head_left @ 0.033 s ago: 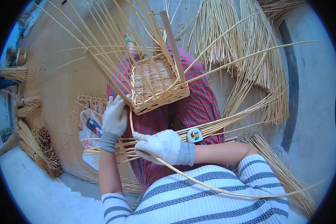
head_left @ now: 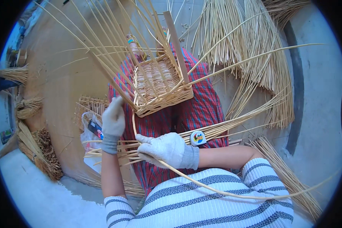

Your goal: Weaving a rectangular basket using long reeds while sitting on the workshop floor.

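Observation:
On my lap rests a small rectangular wicker basket (head_left: 164,104), its woven base tilted up and several long rods fanning out from its sides. My gloved left hand (head_left: 113,118) is at its near left corner, fingers curled against the flat wooden post (head_left: 109,79); the fingertips are partly hidden. My gloved right hand (head_left: 165,147) is closed on a pale willow rod (head_left: 216,192). One end of that rod rises to the basket's near left corner, while the long tail curves across my striped top to the right. A second wooden post (head_left: 174,43) stands at the basket's right corner.
A white tape measure (head_left: 198,138) lies on a bundle of loose rods (head_left: 231,123) across my lap. Big rod bundles (head_left: 262,53) cover the floor at far right. On the left are another wicker basket (head_left: 81,114), a plastic bag (head_left: 89,133) and tied bundles (head_left: 29,108).
My left hand's fingers have curled in more at the post. The tail of the willow rod has swung slightly upward and outward on the right. The basket has stayed in place.

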